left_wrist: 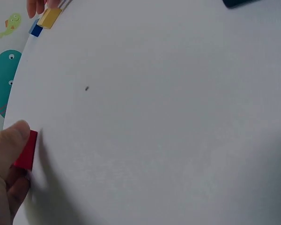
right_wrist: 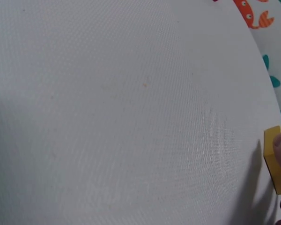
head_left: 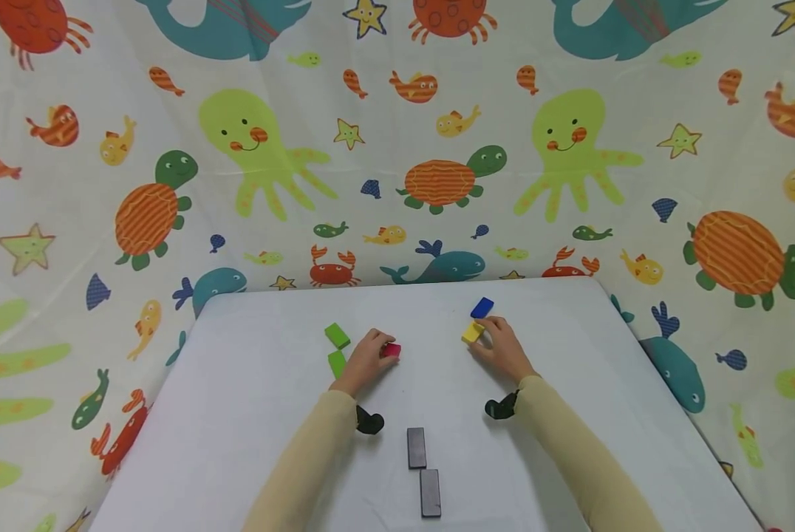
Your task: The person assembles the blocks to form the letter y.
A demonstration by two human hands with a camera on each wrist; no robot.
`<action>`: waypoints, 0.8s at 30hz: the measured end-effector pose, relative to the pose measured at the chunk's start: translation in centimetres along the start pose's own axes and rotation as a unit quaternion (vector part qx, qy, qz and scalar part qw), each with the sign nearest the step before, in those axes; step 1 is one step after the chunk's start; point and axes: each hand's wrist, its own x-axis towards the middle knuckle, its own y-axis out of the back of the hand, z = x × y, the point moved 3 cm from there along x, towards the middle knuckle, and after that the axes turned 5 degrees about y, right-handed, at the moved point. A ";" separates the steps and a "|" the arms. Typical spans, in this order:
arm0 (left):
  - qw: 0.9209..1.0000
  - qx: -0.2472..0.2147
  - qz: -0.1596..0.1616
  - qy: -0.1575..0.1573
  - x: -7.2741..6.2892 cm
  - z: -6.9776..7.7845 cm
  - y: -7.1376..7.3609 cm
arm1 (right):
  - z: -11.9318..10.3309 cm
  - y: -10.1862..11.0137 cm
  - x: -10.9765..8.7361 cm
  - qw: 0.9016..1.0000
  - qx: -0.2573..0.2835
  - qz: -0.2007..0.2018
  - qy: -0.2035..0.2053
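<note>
My left hand [head_left: 364, 360] pinches a small red block [head_left: 392, 349] between thumb and fingers left of the table's middle. The left wrist view shows the thumb against the red block [left_wrist: 30, 152]. Farther right, my right hand [head_left: 505, 350] grips a yellow block [head_left: 472, 332], whose long side shows in the right wrist view [right_wrist: 275, 171]. Just beyond the yellow block lies a blue block [head_left: 482, 307], close to it; I cannot tell whether they touch. Two green blocks, a far one [head_left: 337, 335] and a near one [head_left: 335, 362], lie left of my left hand, which partly hides the near one.
Two dark grey blocks, one farther [head_left: 416, 448] and one nearer [head_left: 430, 493], lie end to end and slightly offset between my forearms. The white table [head_left: 238, 414] ends at a curtain [head_left: 384, 207] printed with sea animals. Dark straps with rounded pieces sit at both wrists.
</note>
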 end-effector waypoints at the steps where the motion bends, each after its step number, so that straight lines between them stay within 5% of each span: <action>1: 1.000 -0.004 0.001 0.005 0.0 -0.1 0.0 | -0.1 0.0 0.0 1.000 0.001 0.000 0.000; 24: 0.999 -0.015 0.018 0.033 0.6 1.4 -1.2 | -0.2 -0.4 0.0 1.000 0.001 0.013 -0.011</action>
